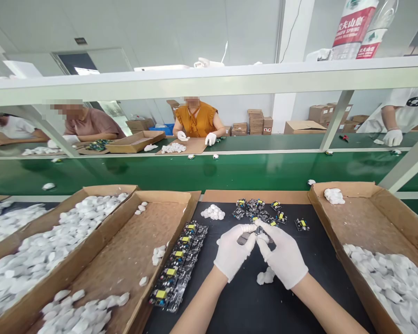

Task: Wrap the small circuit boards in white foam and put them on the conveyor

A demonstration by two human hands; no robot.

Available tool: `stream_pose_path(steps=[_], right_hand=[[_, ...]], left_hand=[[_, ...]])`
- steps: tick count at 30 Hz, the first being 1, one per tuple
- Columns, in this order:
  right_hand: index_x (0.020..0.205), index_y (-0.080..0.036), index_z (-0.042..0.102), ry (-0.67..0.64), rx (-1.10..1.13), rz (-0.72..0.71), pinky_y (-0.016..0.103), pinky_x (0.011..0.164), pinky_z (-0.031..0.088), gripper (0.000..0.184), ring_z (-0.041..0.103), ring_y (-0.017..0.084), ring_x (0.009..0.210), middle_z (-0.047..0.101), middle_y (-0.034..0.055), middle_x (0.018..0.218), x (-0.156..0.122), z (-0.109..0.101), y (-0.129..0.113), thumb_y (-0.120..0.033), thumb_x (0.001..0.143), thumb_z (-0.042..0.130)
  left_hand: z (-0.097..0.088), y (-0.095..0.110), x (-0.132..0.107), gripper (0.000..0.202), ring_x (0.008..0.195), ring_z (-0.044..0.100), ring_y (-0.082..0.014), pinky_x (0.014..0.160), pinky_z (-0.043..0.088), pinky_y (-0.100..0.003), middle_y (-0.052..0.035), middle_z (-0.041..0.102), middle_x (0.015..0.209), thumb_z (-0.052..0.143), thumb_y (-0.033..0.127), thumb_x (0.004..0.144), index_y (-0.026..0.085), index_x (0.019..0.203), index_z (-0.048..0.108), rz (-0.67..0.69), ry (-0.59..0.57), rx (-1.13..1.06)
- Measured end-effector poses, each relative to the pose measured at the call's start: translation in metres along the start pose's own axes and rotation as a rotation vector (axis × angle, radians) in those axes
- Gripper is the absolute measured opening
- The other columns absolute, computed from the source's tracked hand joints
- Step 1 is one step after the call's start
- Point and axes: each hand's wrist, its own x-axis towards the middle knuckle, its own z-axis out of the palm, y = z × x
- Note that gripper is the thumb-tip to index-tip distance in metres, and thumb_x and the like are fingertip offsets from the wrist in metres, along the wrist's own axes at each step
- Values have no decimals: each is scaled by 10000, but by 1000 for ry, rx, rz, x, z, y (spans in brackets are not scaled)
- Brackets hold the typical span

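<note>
My left hand (234, 248) and my right hand (284, 254), both in white gloves, meet over the black work mat. Their fingertips are closed on a small circuit board (259, 229), mostly covered by the fingers, with a white piece (264, 237) against it. Loose circuit boards (254, 206) with yellow parts lie just beyond my hands, and a lone circuit board (301, 224) lies to the right. A heap of white plastic pieces (213, 212) sits beyond my left hand. More white pieces (265, 276) lie below my right hand. A joined panel of circuit boards (179, 264) rests at the left.
Cardboard trays of white pieces flank the mat: a left tray (139, 260), a farther left tray (101, 189) and a right tray (337, 232). Beyond runs a green conveyor belt (153, 171) carrying small pieces. Co-workers sit or stand across it. A shelf beam (195, 88) crosses overhead.
</note>
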Motion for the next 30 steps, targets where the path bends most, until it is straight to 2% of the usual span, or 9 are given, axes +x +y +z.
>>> stream_pose_path(steps=[4,8,15,20,30], right_hand=[[1181,-191,613,-1,-124,-152,329,719,507,439,598,197,743,637,51,749,0,6,9,-157,774,452],[1211,-191,587,-16,-167,-211,320,710,492,473,582,195,742,639,54,765,-1,12,15,-122,763,450],[1215,-176,580,-77,-172,-188,318,701,480,465,565,191,717,610,40,707,-3,15,18,-116,774,443],[1217,-174,575,-83,-164,-195,325,709,491,468,577,189,726,629,46,738,-3,17,20,-106,777,432],[1174,-172,609,-12,-120,-208,314,726,505,454,598,181,752,661,58,802,-3,19,21,-109,757,443]], left_hand=[[-2,1,3,264,605,650,-112,599,561,-218,-1,719,751,543,92,693,191,886,693,10,-36,51],[-2,0,1,255,596,635,-107,620,551,-226,16,710,738,533,83,687,207,849,686,15,-80,115],[-6,-2,1,250,660,627,-132,677,525,-250,11,691,753,516,94,712,229,859,666,144,-127,344],[-7,3,1,248,642,612,-135,618,506,-235,15,678,720,514,79,691,222,834,658,93,-160,359],[-4,6,-1,256,650,619,-128,665,512,-230,23,696,738,522,100,704,234,850,683,2,-126,320]])
